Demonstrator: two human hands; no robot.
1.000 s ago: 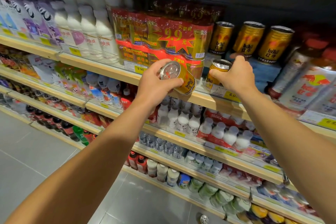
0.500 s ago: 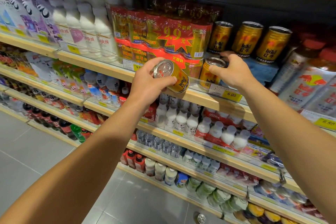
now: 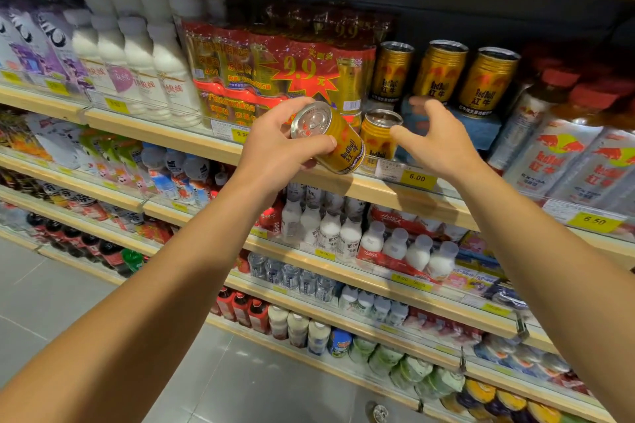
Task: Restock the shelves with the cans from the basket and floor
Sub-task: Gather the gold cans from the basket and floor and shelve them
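My left hand (image 3: pixel 275 148) grips a gold Red Bull can (image 3: pixel 331 139), tilted with its silver top toward me, just in front of the shelf edge (image 3: pixel 343 185). A second gold can (image 3: pixel 379 134) stands upright at the front of that shelf. Just right of it is my right hand (image 3: pixel 436 141), fingers spread and loose, thumb near the can but apart from it. Three more gold cans (image 3: pixel 439 67) stand behind on a blue box (image 3: pixel 481 129).
Red shrink-wrapped can packs (image 3: pixel 275 72) fill the shelf left of the cans; white bottles (image 3: pixel 151 55) stand further left. Silver-and-red Red Bull bottles (image 3: pixel 563 154) crowd the right. Lower shelves hold many small bottles. Grey floor lies below left.
My right hand has let go of the upright can on the shelf and drawn back a little to the right. The left hand still holds its can, shifted slightly.
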